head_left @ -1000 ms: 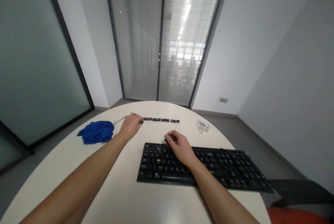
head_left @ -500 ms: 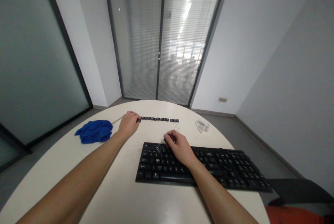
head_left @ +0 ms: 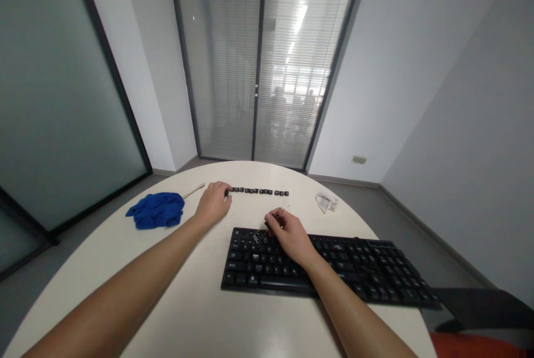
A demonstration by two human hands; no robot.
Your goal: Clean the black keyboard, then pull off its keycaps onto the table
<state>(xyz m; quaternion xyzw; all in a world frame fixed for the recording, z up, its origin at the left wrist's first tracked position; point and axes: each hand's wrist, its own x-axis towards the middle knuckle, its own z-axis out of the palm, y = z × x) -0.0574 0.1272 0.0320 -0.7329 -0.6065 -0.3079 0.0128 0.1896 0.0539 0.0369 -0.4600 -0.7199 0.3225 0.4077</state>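
My left hand (head_left: 213,203) is at the left end of a row of small black keycaps (head_left: 261,191), its thumb and fingers closed around a black keycap (head_left: 227,193). Over the upper left part of the black keyboard (head_left: 287,285), my right hand (head_left: 287,233) is closed on a small tool with a dark handle and thin wire ends (head_left: 258,237). The wire loops reach over the top rows of keys. Lighter spots show among the keys at the left, where caps seem to be off.
A crumpled blue cloth (head_left: 158,210) lies at the left with a thin pale stick (head_left: 194,190) beside it. On the right of the round table (head_left: 187,313) is a small clear plastic bag (head_left: 326,202). A black and red chair (head_left: 479,308) stands at the lower right.
The view has shifted slightly, moving everything a little to the right. My left hand has shifted slightly at the row's end, and more of the pale stick shows. My right hand has stayed over the keyboard.
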